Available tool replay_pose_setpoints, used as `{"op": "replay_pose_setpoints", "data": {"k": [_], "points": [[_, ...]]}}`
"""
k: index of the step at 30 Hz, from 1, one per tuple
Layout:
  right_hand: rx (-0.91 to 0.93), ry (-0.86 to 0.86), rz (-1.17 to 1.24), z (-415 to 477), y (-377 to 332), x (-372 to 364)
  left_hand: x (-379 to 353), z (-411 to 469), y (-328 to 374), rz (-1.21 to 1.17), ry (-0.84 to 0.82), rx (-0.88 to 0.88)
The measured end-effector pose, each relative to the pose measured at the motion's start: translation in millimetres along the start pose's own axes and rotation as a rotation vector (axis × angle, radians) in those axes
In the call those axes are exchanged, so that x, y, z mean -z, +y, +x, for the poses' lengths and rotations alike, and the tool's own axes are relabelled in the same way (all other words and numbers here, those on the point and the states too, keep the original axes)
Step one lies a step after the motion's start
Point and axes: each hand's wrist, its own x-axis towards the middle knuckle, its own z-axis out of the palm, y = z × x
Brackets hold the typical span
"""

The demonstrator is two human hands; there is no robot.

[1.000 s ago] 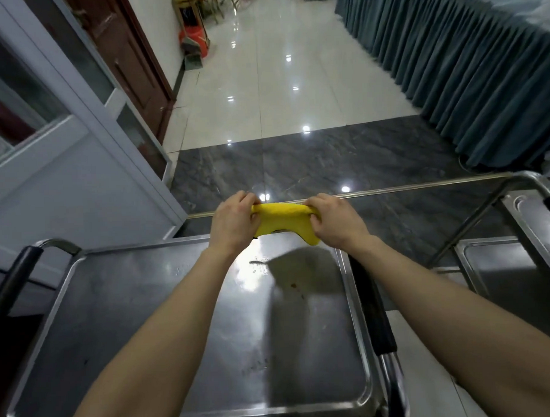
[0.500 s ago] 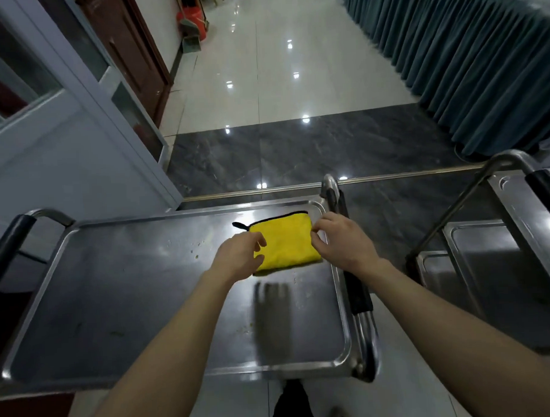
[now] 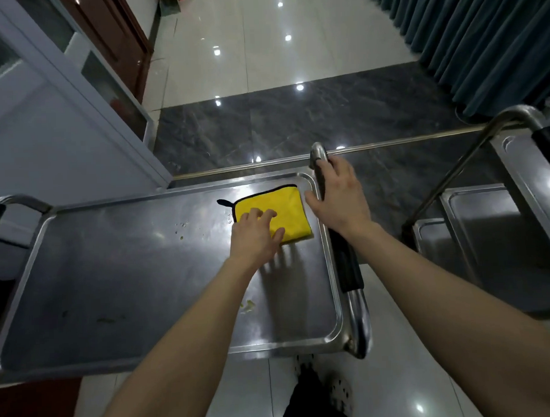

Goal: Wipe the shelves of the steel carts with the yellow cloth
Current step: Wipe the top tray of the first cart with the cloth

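Note:
A folded yellow cloth (image 3: 281, 208) with a black edge and loop lies flat in the far right corner of the steel cart's top shelf (image 3: 129, 275). My left hand (image 3: 257, 235) rests on the cloth's near left part, fingers spread and pressing down. My right hand (image 3: 337, 196) is at the cart's right handle (image 3: 350, 268), fingers around the black grip near its far end. Small crumbs and smears dot the shelf left of the cloth and near my left forearm.
A second steel cart (image 3: 502, 231) stands close on the right, its shelves and handle partly in view. A white partition (image 3: 46, 122) and brown door are on the left, teal drapes (image 3: 479, 39) at the far right. Glossy tiled floor lies beyond.
The cloth went from being held up in both hands to lying flat on the shelf. My left hand now presses on it, and my right hand moved off it to the cart handle.

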Motion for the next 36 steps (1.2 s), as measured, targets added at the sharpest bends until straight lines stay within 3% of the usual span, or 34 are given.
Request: {"op": "replay_pose_setpoints", "data": {"k": [4, 10, 20, 25, 30, 36], "points": [[-0.136, -0.195, -0.031, 3, 6, -20, -29, 36, 7, -0.020, -0.103, 0.063], [-0.144, -0.109, 0.087, -5, 16, -31, -68, 80, -2, 0.039, -0.233, 0.029], [-0.141, -0.061, 0.147, -2, 19, -29, -84, 133, -5, 0.086, -0.046, -0.032], [-0.163, -0.042, 0.186, 0, 20, -29, -92, 104, -6, 0.105, -0.035, -0.055], [-0.143, -0.048, 0.184, 11, 22, -30, -113, 19, -3, 0.100, 0.018, -0.091], [-0.141, -0.181, 0.034, 22, 15, -20, -136, -81, 12, 0.126, 0.008, -0.022]]}}
